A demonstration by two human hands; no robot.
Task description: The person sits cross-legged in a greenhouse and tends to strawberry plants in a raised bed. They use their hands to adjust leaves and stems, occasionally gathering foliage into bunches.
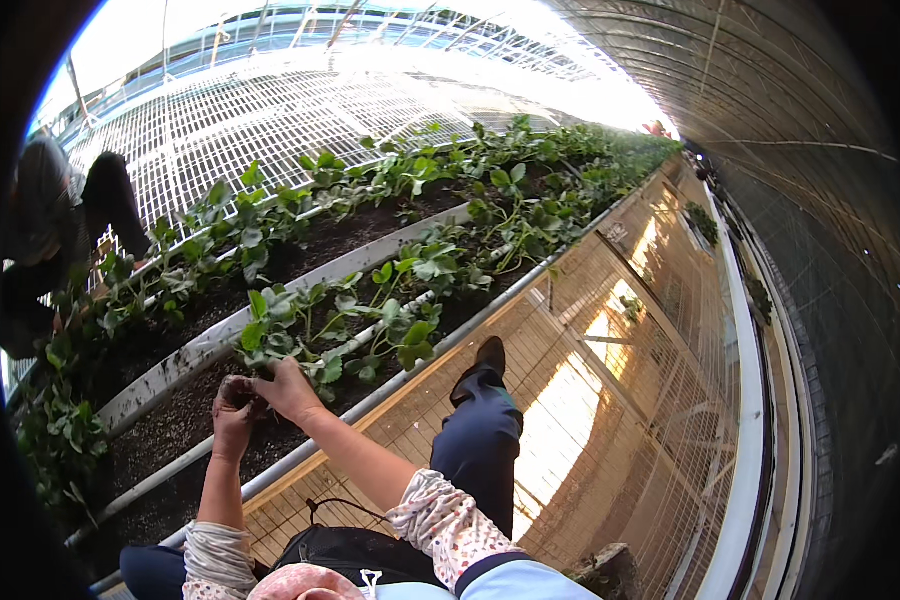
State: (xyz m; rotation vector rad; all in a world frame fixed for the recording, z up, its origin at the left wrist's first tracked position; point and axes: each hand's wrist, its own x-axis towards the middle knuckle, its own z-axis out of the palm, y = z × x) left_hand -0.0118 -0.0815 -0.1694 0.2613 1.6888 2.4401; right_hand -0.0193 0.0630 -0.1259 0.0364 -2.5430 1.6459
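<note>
My left hand, dark with soil, is curled over the planting bed, its fingertips against those of my right hand. Both meet at the near end of a row of leafy green plants, which look like strawberry plants. Leaves lie just beyond my right fingers. Whatever may be between the fingertips is hidden. Dark loose soil fills the trough below and around the hands. A pale pipe runs lengthwise through the bed, left of my left wrist.
A white divider separates this row from another planted row. A grey rail edges the bed. On the left, a person in dark clothing stands across the bed. Wire mesh floor lies under my boot; a white beam runs right.
</note>
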